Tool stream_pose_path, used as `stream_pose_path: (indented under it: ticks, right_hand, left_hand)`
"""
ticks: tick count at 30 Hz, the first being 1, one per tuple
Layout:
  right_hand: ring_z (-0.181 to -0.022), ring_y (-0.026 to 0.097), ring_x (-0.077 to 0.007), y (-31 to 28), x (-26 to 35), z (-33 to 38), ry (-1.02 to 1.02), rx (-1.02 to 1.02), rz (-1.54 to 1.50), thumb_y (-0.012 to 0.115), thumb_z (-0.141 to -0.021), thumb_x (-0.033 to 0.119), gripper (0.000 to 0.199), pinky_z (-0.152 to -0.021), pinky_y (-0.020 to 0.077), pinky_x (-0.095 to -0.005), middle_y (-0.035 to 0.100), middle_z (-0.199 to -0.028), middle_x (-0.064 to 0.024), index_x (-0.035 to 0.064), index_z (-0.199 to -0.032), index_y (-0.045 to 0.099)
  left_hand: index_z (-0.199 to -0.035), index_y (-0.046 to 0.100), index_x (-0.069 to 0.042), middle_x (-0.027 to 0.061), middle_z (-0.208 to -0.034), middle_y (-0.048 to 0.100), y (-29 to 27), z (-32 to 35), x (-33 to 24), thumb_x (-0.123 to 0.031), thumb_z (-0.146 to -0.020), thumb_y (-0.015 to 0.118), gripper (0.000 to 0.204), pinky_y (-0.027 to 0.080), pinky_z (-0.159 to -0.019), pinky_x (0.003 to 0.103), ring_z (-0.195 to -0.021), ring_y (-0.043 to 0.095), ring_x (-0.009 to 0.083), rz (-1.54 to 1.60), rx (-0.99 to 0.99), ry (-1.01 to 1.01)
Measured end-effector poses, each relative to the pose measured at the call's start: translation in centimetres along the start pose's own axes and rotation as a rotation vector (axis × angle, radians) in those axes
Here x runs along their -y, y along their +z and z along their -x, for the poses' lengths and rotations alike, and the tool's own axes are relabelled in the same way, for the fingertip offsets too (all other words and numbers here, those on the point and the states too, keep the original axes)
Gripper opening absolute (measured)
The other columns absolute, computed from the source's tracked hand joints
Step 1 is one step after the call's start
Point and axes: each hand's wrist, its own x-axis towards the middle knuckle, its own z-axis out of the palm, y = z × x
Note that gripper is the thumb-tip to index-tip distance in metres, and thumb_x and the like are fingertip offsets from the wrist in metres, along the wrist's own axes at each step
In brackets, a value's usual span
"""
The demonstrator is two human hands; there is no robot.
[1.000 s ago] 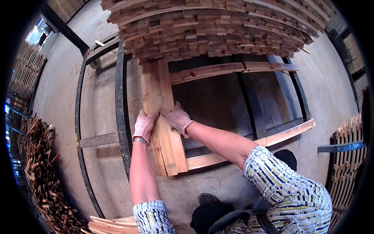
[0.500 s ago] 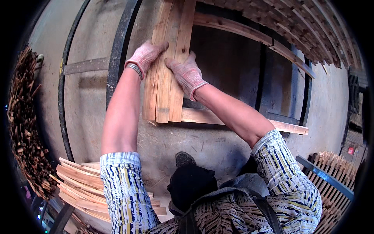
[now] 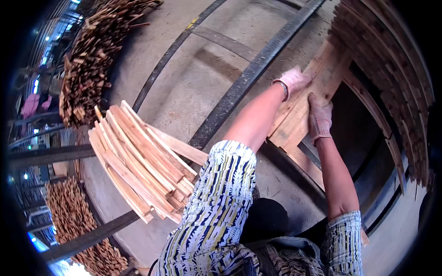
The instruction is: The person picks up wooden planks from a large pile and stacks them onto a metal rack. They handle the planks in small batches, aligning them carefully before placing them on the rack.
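Observation:
A few long pale wooden boards (image 3: 297, 118) lie side by side across a timber strip (image 3: 306, 168). My left hand (image 3: 294, 82), in a pink-and-white knitted glove, grips the boards at their left edge. My right hand (image 3: 320, 116), gloved the same way, holds their right edge with its thumb on top. Both hands are somewhat blurred, and the fingers beneath the edges are hidden. The boards' near ends show just below my hands; their far ends blur toward a stack on the right.
Loose pale boards (image 3: 142, 158) are heaped at my left on dark metal bars (image 3: 115, 226). A black metal rail (image 3: 258, 73) runs diagonally left of my hands. Big stacks of wood strips stand at the right (image 3: 382, 83), far left (image 3: 94, 60) and lower left (image 3: 80, 221).
My view has turned to the left, so the boards and both hands appear farther right and the heap of loose boards shows fully. Both hands remain on the boards' edges.

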Motion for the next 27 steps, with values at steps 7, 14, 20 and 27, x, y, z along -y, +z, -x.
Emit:
stream_pose_path:
  ticks: [7,14,20,27]
  right_hand:
    - [-0.115,0.062,-0.0318,0.2,1.4,-1.3,-0.043,0.110,-0.027,0.077,-0.082,0.048,0.087,-0.100,0.0468,-0.0370,0.061,-0.129,-0.0232,-0.0098,-0.137,0.044]
    - [-0.123,0.058,-0.0346,0.7,-2.4,-4.0,-0.049,0.239,0.035,0.076,-0.083,0.046,0.087,-0.106,0.0436,-0.0378,0.059,-0.133,-0.0254,-0.0097,-0.141,0.041]
    - [-0.129,0.053,-0.0360,-0.7,-0.4,-2.8,-0.058,0.175,0.159,0.075,-0.084,0.043,0.086,-0.110,0.0409,-0.0390,0.054,-0.140,-0.0264,-0.0070,-0.143,0.039]
    - [-0.119,0.059,-0.0365,0.5,6.5,14.0,-0.817,0.687,0.044,0.068,-0.092,0.036,0.056,-0.105,0.0453,-0.0423,0.063,-0.123,-0.0217,0.0011,-0.134,0.054]
  left_hand:
    - [-0.141,0.053,-0.002,0.0209,-0.137,0.060,-1.6,5.5,4.4,-0.066,-0.094,0.051,0.080,0.042,-0.108,0.038,-0.128,0.057,0.0312,0.197,0.123,-0.023]
    - [-0.141,0.050,0.000,0.0240,-0.142,0.054,-0.1,5.9,7.3,-0.049,-0.098,0.055,0.066,0.040,-0.109,0.038,-0.133,0.051,0.0340,0.384,-0.106,-0.064]
    - [-0.142,0.049,-0.001,0.0217,-0.141,0.054,-5.8,24.3,7.6,-0.035,-0.093,0.067,0.063,0.040,-0.112,0.044,-0.132,0.051,0.0343,0.097,-0.524,0.455]
    - [-0.149,0.034,0.006,0.0276,-0.148,0.043,-17.0,45.2,21.9,-0.036,-0.091,0.072,0.081,0.029,-0.119,0.042,-0.141,0.038,0.0371,-0.319,-1.191,-0.319]
